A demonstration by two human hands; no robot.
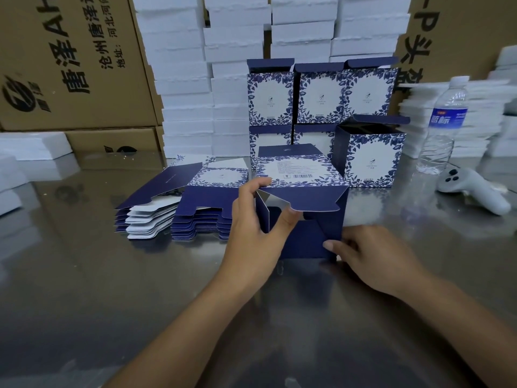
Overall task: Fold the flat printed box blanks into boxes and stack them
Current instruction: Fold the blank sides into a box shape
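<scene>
Head view.

Item: half-folded box [303, 233], centre frame, navy base flaps facing the camera. Thin card, likely light and springy, easily creased; best held at flap edges and corners.

Left hand [256, 222] pinches a base flap. Right hand [373, 254] grips the lower right corner.

Flat blanks [195, 211] lie left of it. Finished boxes [321, 93] are stacked behind.

Carton [72, 60], upper left, reads "唐泽". Barcode text on the box is illegible.

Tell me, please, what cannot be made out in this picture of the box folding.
Head view:
- Inside of the box in hand: hidden by its own flaps and the left hand.
- Right hand fingertips: behind the box's corner.
- Print on its top panel: too small.
- Lower finished boxes: hidden behind that box.
- Flat blanks: count unclear, partly behind the left hand.
</scene>
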